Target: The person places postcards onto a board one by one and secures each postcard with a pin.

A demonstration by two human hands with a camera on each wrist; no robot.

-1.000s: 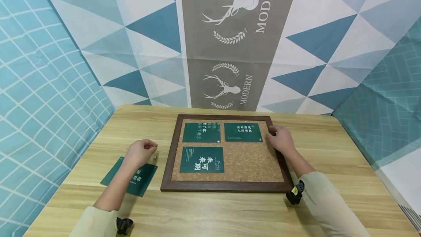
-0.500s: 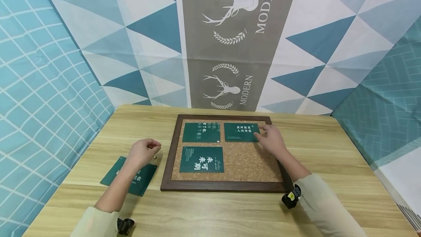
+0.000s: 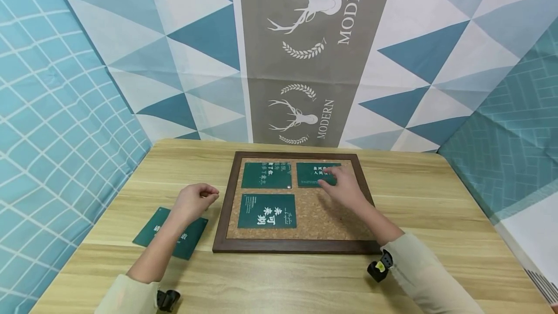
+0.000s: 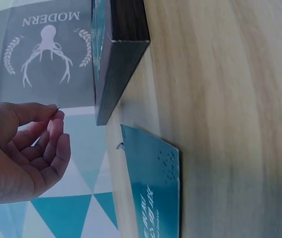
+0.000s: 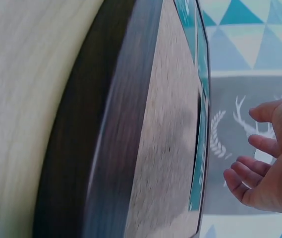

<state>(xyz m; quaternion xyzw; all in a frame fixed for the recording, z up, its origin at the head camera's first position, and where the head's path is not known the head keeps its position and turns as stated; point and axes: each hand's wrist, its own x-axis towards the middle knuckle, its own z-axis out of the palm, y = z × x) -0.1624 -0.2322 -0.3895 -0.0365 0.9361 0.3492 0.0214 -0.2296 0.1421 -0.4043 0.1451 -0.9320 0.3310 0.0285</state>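
A cork board (image 3: 327,217) in a dark brown frame lies on the table, with three green cards on it: an upper left card (image 3: 255,178), an upper right card (image 3: 306,176) and a lower left card (image 3: 253,214). Over the upper right card my right hand (image 3: 348,192) hovers, fingers apart and nothing between them, covering part of its white lettering. My left hand (image 3: 191,203), left of the frame, pinches a tiny metallic pin (image 4: 58,107) between thumb and forefinger. Beneath my left forearm lies another green card (image 3: 148,227), partly hidden.
Next to that loose card, a small thumbtack (image 4: 120,146) rests on the wooden table (image 3: 296,285). A patterned cloth backdrop (image 3: 209,91) rises behind the table, and blue tiled cloth (image 3: 56,110) hangs at the left side.
My right hand has moved left from the frame's right edge to over the upper right card, its fingers spreading. My left hand has shifted slightly right toward the frame, still pinching.
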